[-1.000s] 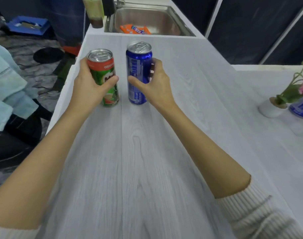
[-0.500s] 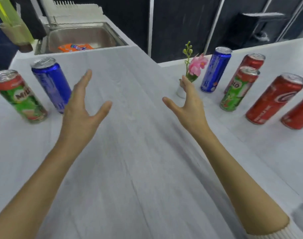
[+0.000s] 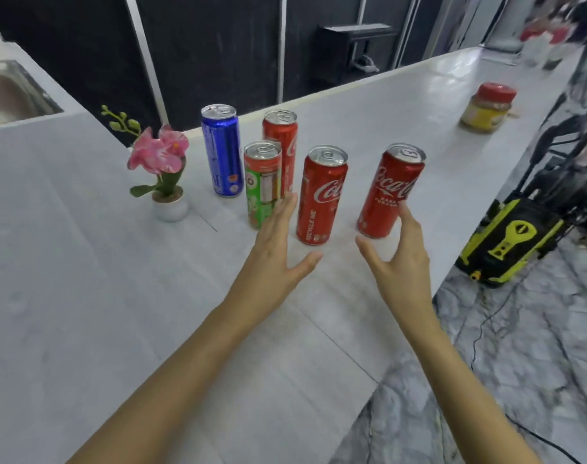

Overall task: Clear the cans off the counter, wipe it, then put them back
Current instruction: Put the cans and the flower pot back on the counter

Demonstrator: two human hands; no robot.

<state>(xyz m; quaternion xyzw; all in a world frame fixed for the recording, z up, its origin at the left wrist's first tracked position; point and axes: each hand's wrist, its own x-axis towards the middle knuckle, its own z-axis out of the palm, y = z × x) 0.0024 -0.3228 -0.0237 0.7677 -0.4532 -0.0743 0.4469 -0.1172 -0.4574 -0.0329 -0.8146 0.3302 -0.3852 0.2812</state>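
Several cans stand upright on the pale wood-grain counter (image 3: 84, 296): a blue can (image 3: 222, 152), a green can (image 3: 261, 189), a red can behind it (image 3: 283, 135), a red cola can (image 3: 320, 195) and another red cola can (image 3: 387, 195) to its right. My left hand (image 3: 278, 249) is open, fingers straight, just left of the nearer middle red can and in front of the green one. My right hand (image 3: 399, 259) is open with spread fingers, close to the right red can's lower side. Neither hand holds anything.
A small white pot with a pink flower (image 3: 165, 182) stands left of the cans. A red-lidded jar (image 3: 487, 108) sits far right on the counter. The sink corner (image 3: 7, 95) shows at far left. A yellow-black machine (image 3: 509, 242) stands on the marble floor beyond the counter edge.
My hands let go of the green and blue cans by the sink, and my view swung right. Both open hands now reach at the group of cans by the flower.
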